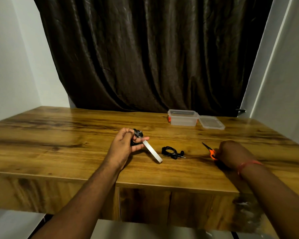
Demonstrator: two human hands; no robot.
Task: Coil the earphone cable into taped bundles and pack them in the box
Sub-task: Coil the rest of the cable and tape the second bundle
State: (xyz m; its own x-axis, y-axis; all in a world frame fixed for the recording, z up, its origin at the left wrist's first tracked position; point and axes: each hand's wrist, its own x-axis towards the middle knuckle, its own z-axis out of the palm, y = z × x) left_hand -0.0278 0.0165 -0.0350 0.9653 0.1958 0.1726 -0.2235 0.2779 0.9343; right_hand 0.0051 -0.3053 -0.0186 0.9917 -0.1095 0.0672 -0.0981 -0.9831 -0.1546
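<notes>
- Wooden table [59,135], bare on the left side.
- Clear box [183,118] near the far edge, its lid [211,122] beside it.
- Left hand [123,144] grips 1 coiled earphone bundle [137,134]; a tape strip [152,151] hangs from it.
- Right hand [231,152] is curled around orange scissors [211,151].
- A 2nd bundle [172,152] lies between the hands.

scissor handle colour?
Orange, on the small scissors at the right hand; head view.
</notes>
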